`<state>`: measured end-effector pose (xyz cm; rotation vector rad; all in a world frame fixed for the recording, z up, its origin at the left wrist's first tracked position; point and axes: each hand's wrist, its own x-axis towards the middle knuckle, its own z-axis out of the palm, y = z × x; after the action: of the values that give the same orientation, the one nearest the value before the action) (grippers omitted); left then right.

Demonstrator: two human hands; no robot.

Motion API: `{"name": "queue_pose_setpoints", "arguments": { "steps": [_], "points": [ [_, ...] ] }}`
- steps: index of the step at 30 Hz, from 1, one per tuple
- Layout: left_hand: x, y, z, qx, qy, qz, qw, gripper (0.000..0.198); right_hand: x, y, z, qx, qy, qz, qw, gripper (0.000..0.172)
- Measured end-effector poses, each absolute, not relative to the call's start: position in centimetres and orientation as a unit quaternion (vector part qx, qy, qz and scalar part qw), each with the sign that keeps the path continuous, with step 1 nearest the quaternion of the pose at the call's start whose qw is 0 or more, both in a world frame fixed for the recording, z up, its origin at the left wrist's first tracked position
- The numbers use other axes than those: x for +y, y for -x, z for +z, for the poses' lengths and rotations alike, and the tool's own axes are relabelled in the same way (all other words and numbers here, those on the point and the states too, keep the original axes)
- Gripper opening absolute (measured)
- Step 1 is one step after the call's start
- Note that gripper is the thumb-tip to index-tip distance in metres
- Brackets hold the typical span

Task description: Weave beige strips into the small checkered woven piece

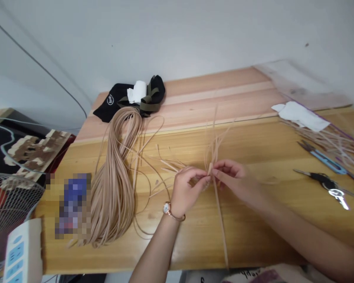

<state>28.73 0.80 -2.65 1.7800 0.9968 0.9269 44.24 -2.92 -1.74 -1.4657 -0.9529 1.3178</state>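
Our left hand (188, 188) and right hand (233, 177) meet over the middle of the worktop (268, 236). Both are closed to a fingertip pinch on a small bunch (214, 147) of thin tan strands. The bunch fans up and away from the pinch, and one long strip (221, 228) runs from it down to the near edge. On the left lies a thick hank (115, 192), its far end by a black bag (120, 102). Loose strips (168, 165) stray between the hank and our hands. Scissors (324, 159) and keys (330, 186) lie to the right, well apart from us, with a tissue (301, 114) beyond them.

We judge the hold to be slight. Only fingertips keep the bunch together, so a slack finger could let it splay and slip out of order. The strands look stiff, and a sharp bend at the pinch could kink or split one. The long strip could snag on our right arm and drag the bunch askew, and the loose strips nearby could tangle in.
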Motion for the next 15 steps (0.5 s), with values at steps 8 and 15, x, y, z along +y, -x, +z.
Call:
{"name": "queue_pose_setpoints", "arguments": {
  "steps": [8,15],
  "points": [
    [0.83,-28.81,-2.72,0.388,-0.744,0.357,0.41,0.003,-3.02,-44.39,-2.14,-0.379,0.569,0.553,0.476,0.023],
    [0.91,-28.76,-2.77,0.394,-0.738,0.356,0.416,0.003,-3.16,-44.12,-2.35,-0.396,0.587,0.525,0.472,0.025]
  ]
}}
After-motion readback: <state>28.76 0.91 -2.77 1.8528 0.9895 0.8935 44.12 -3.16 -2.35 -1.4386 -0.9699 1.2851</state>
